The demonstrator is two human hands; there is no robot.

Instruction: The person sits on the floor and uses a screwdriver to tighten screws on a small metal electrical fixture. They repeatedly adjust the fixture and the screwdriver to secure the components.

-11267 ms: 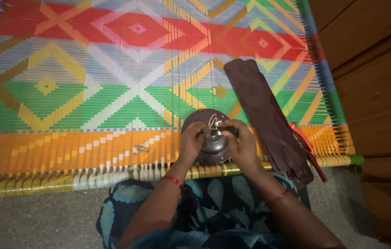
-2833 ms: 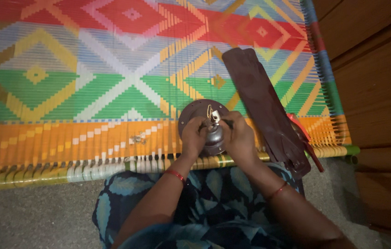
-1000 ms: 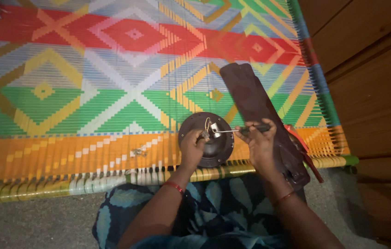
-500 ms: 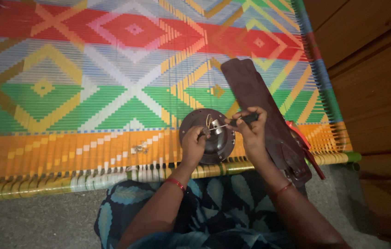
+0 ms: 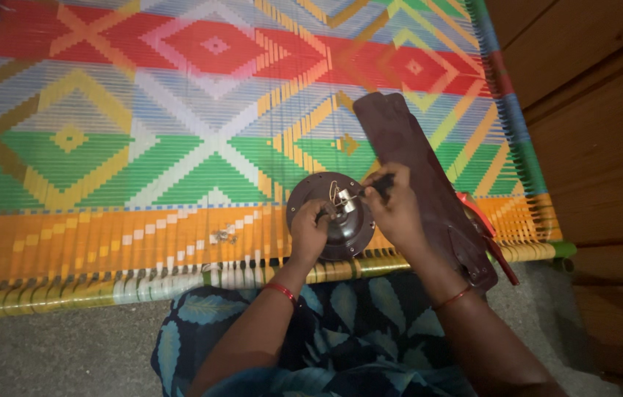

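Note:
A round dark metal fan motor housing (image 5: 314, 192) lies on the near edge of a woven cot. My left hand (image 5: 310, 232) grips its near left side and holds it steady. My right hand (image 5: 397, 209) is closed on a screwdriver (image 5: 370, 187) with a dark handle, whose tip points left into the shiny hub at the housing's centre. A long dark brown fan blade (image 5: 420, 179) lies just right of the housing, partly under my right wrist.
The cot's weave (image 5: 142, 132) is a bright pattern of red, green, orange and white. A few small metal screws (image 5: 222, 236) lie on the orange band left of the housing. Red-handled pliers (image 5: 488, 235) rest by the blade. A wooden wall (image 5: 591, 125) stands at right.
My right hand has drawn closer to the housing, bringing the screwdriver tip into the hub. My left hand has stayed on the housing.

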